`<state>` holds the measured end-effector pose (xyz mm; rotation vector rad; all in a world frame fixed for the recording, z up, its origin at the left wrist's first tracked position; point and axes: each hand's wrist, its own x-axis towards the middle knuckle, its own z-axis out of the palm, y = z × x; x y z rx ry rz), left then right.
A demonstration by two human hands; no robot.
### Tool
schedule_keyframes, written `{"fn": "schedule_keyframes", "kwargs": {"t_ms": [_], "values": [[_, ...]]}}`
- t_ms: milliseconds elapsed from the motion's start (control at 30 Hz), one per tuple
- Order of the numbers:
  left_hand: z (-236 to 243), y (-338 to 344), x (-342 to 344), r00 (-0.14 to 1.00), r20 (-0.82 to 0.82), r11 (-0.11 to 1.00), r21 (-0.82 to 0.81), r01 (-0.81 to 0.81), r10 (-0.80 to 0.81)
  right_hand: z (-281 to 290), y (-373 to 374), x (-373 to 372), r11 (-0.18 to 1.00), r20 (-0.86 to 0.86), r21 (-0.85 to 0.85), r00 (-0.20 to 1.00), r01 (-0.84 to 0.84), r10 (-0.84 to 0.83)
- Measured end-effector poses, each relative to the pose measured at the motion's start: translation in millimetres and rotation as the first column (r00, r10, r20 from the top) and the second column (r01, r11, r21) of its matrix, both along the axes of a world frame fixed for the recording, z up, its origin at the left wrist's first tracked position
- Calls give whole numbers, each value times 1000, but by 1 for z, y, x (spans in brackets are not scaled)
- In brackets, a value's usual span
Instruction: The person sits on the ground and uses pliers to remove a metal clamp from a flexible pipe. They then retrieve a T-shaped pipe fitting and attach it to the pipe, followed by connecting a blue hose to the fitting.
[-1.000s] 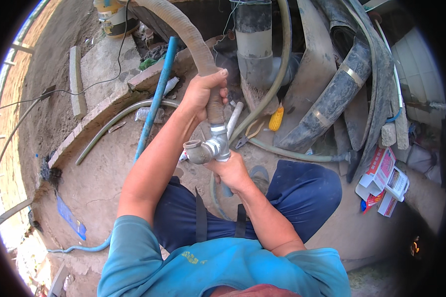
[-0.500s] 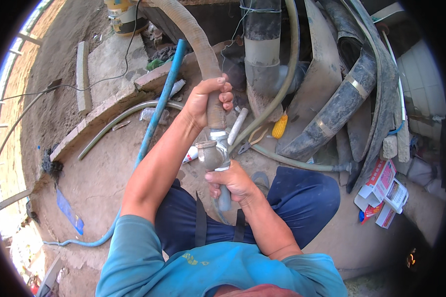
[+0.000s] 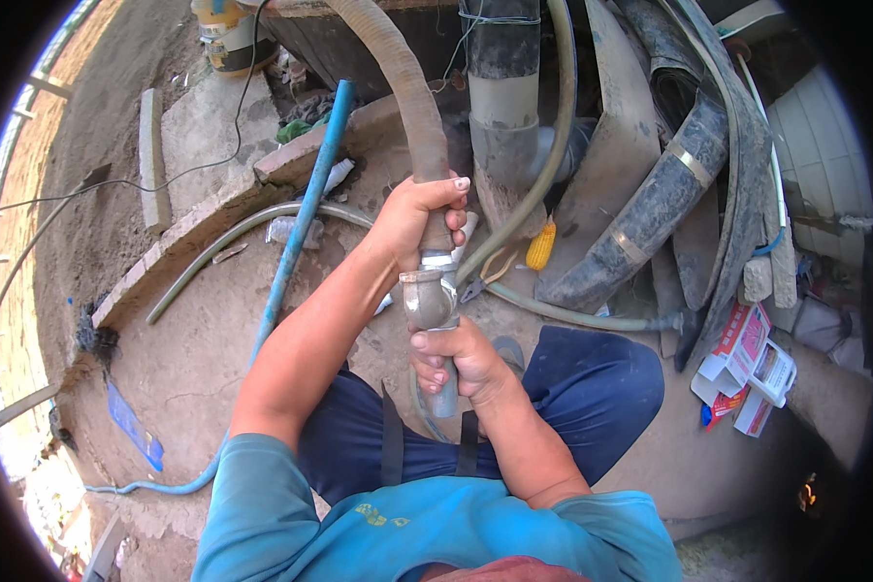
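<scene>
My left hand (image 3: 425,218) is wrapped round the lower end of a thick, ribbed, dirty beige hose (image 3: 398,68). Just below it, a grey pipe fitting (image 3: 429,301) with a round, capped side branch joins the hose, with white wrapping at the joint. Under the fitting, my right hand (image 3: 461,357) grips a short grey pipe (image 3: 443,398), whose lower end sticks out beneath the fingers. The joined pieces stand in line between my bent knees. Both palms and the inner faces of the fingers are hidden.
Left of my arm a blue pipe (image 3: 310,199) slants over the ground. A thin green hose (image 3: 543,145) loops down near pliers (image 3: 475,288) and a yellow corn cob (image 3: 542,244). Large black pipe (image 3: 640,233) lies right, above an open carton (image 3: 737,359). A bucket (image 3: 228,39) stands far left.
My left hand has moved slightly right and down with the hose. The fitting has turned, its capped branch swinging from the left side toward me and the front. My right hand keeps its grip.
</scene>
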<state>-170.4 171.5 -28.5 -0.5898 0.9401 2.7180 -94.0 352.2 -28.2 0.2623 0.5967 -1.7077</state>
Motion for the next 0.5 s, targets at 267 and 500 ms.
{"fn": "schedule_keyframes", "kwargs": {"t_ms": [267,500], "values": [[2,9,-1,991,28,965,-233,-120,131,5,-3,-13,918,-329,394,939,37,103],[-1,9,1,990,0,949,-286,-132,138,-4,-9,-12,856,-561,486,814,175,152]]}}
